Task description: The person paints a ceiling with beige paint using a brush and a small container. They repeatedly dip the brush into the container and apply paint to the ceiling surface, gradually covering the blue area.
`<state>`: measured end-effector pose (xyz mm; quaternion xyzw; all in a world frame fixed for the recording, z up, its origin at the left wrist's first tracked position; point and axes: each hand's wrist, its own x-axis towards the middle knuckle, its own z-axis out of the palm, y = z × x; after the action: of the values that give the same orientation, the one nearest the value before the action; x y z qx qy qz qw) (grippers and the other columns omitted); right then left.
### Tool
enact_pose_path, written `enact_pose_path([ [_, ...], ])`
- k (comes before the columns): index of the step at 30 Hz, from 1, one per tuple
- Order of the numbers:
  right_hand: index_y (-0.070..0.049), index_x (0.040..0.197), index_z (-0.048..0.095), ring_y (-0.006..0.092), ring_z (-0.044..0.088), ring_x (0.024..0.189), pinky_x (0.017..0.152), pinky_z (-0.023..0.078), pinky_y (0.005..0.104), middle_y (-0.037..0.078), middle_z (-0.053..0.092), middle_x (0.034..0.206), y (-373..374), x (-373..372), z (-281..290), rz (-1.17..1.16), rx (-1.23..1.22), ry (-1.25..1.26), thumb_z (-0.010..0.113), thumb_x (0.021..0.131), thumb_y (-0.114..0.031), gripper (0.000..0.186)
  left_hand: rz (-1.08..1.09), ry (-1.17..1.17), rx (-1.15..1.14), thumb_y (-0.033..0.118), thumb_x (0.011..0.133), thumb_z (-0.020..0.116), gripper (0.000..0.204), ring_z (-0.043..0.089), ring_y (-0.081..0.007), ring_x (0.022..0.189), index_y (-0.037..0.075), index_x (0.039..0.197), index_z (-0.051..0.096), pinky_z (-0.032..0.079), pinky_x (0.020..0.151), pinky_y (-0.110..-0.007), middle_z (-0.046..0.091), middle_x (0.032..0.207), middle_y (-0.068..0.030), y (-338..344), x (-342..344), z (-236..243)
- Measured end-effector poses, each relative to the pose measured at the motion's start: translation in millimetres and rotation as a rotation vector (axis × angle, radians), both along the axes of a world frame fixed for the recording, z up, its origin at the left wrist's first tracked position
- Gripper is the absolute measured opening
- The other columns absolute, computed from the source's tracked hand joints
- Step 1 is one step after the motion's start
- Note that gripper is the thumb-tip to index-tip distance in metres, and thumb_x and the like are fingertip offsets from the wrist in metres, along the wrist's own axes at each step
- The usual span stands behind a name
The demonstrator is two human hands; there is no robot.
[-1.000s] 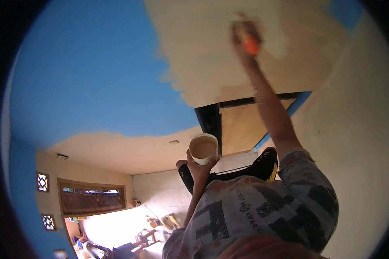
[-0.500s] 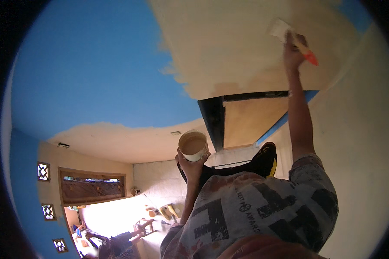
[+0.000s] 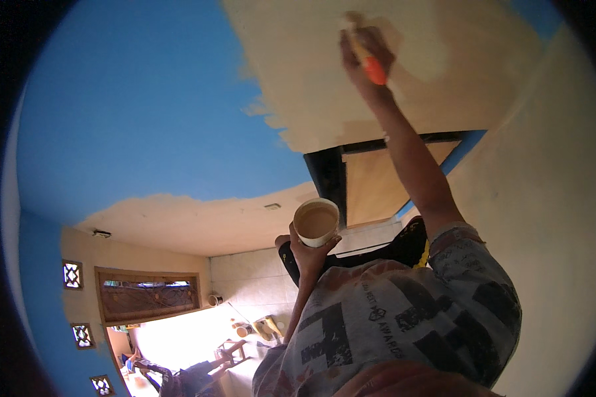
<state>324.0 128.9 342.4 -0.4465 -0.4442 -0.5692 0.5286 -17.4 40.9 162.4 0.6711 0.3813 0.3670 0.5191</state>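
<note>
Coating the blue wall [image 3: 146, 112] in beige, partway done

The right hand [image 3: 378, 46] grips the brush [image 3: 374, 69], bristles at or near the beige coat [image 3: 298, 79] (its tones uneven, perhaps wet). The left hand [image 3: 306, 258] clasps the paint cup [image 3: 318, 243] in front of the body. Beige covers the upper middle and a lower band [image 3: 218, 228]; the wide blue at left, an upper-right patch [image 3: 536, 16] and a strip [image 3: 467, 149] by the dark frame [image 3: 324, 182] seem left.

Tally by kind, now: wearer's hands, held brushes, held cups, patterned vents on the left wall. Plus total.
Hands: 2 (left hand, right hand)
Brush: 1
Cup: 1
Vents: 3 (upper vent, middle vent, lower vent)
Total: 7
</note>
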Motion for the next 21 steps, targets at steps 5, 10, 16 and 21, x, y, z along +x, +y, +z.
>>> enact_pose_path([
  [5, -0.008, 0.086, 0.063, 0.0226, 0.066, 0.066, 0.056, 0.055, 0.03, 0.006, 0.063, 0.082, 4, -36, 12, 0.136, -0.065, 0.135, 0.075, 0.078, -0.011, 0.014, 0.079, -0.083, -0.018, 0.017, 0.053, 0.092, 0.085, 0.055, -0.0303, 0.109, 0.005, 0.124, 0.046, 0.046, 0.092, -0.041, 0.058, 0.114, -0.0161, 12, -12, -30],
  [10, -0.005, 0.084, 0.061, 0.0177, 0.064, 0.062, 0.05, 0.053, 0.0267, 0.007, 0.061, 0.079, -15, -9, 6, 0.059, -0.16, 0.11, 0.073, 0.08, -0.009, 0.013, 0.123, -0.047, 0.041, 0.02, 0.051, 0.092, 0.087, 0.051, -0.0338, 0.11, 0.006, 0.124, 0.047, 0.044, 0.092, -0.044, 0.054, 0.113, -0.0183, 23, -11, -45],
  [16, -0.002, 0.079, 0.06, 0.0195, 0.06, 0.06, 0.051, 0.05, 0.0293, 0.009, 0.059, 0.077, -33, -9, 12, 0.106, -0.068, 0.102, 0.072, 0.082, -0.008, 0.013, 0.051, -0.082, 0.04, 0.014, 0.055, 0.091, 0.081, 0.058, -0.0271, 0.107, 0.004, 0.122, 0.047, 0.047, 0.091, -0.039, 0.059, 0.114, -0.0147, 10, 4, -18],
  [21, -0.003, 0.076, 0.058, 0.021, 0.059, 0.059, 0.05, 0.049, 0.0286, 0.008, 0.059, 0.077, -39, -17, 19, 0.117, -0.103, 0.108, 0.072, 0.082, -0.01, 0.016, 0.005, 0.041, -0.004, 0.013, 0.057, 0.09, 0.078, 0.06, -0.0254, 0.106, 0.004, 0.121, 0.048, 0.048, 0.091, -0.036, 0.062, 0.112, -0.0131, -4, 3, 0],
])
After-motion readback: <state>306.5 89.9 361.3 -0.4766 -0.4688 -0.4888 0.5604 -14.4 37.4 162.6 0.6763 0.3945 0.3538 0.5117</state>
